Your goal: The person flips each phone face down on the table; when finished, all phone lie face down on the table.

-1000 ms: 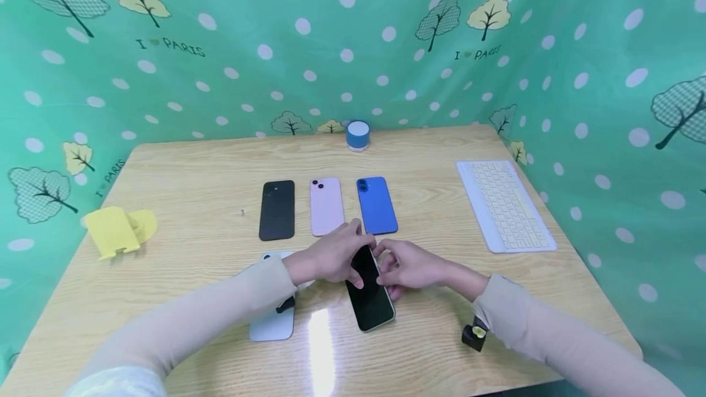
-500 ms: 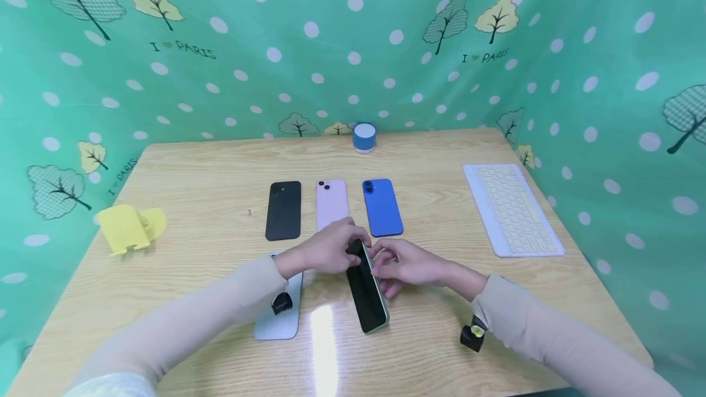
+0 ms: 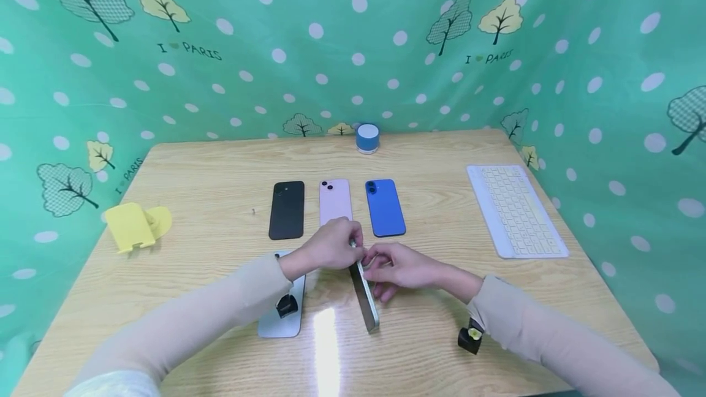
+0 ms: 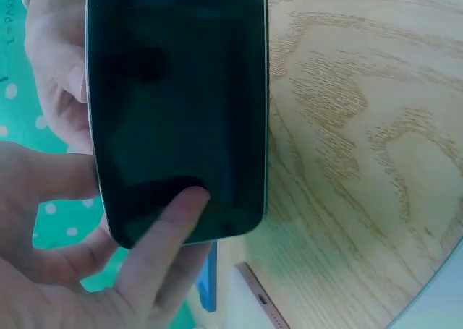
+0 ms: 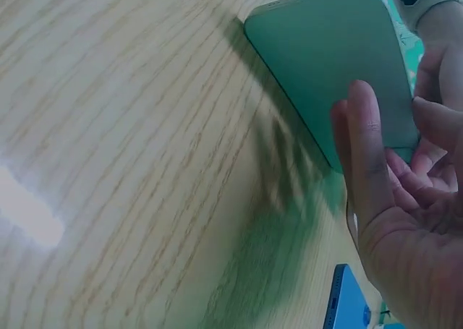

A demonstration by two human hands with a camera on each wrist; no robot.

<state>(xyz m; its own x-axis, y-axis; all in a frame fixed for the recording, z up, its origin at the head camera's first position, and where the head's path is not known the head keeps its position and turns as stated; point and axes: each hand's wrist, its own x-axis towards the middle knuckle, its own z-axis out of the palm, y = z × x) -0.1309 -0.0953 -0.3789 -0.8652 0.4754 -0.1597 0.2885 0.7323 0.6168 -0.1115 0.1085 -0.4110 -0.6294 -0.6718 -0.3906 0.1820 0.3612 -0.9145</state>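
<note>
A smartphone (image 3: 364, 299) with a dark screen and a pale green back stands tilted up on its long edge, mid-table. My left hand (image 3: 334, 244) grips its far end; in the left wrist view the thumb lies across the dark screen (image 4: 181, 105). My right hand (image 3: 405, 266) holds the near-right side, and the right wrist view has its fingers against the plain back (image 5: 325, 61). Beyond the hands lie a black phone (image 3: 287, 210), a pink phone (image 3: 335, 201) and a blue phone (image 3: 385, 207), all back up. The pink one's lower end is hidden behind the left hand.
Under the left forearm lies a light-blue phone (image 3: 280, 323), partly covered. A yellow phone stand (image 3: 129, 227) is at the left, a white keyboard (image 3: 518, 210) at the right. A blue cylindrical object (image 3: 367, 138) stands at the wooden table's (image 3: 231, 161) back edge.
The smartphone has turned from nearly flat, screen up, onto its long edge, its right side rising. Both hands kept hold of it. The head view shifted slightly.
</note>
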